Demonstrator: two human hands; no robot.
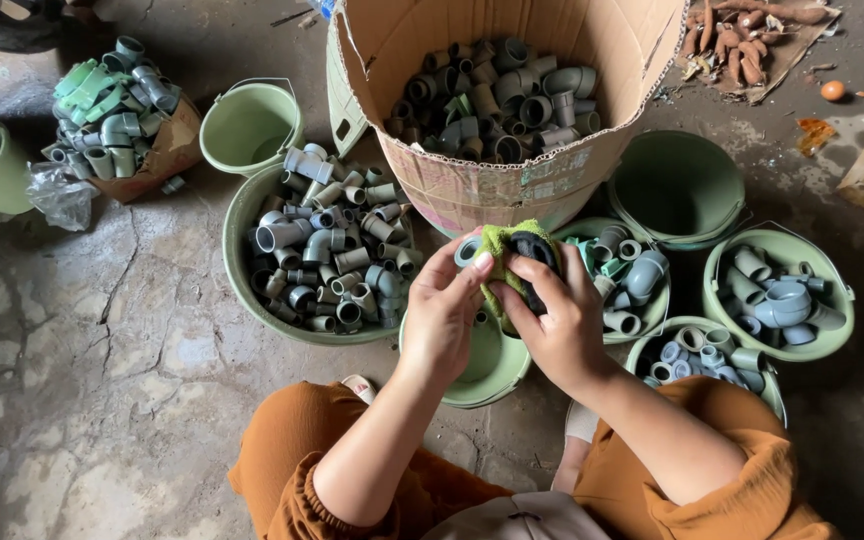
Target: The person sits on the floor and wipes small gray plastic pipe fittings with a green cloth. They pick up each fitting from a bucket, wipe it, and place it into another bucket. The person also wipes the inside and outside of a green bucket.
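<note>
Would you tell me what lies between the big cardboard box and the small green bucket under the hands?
In the head view, the left hand and right hand lie there, holding a grey pipe fitting and a green cloth.

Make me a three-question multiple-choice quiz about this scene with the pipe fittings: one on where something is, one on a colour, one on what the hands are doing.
1. Where does the big cardboard box stand?
A. Beyond the hands
B. Behind the person
C. Inside a bucket

2. What colour is the cloth?
A. Red
B. Yellow-green
C. White

3. What is in the left hand?
A. Nothing
B. A bucket handle
C. A grey pipe fitting

Answers: 1 A, the box stands beyond both hands, full of fittings. 2 B, the cloth in the right hand is yellow-green, wrapped round a dark fitting. 3 C, the left fingers pinch the grey fitting against the cloth.
</note>
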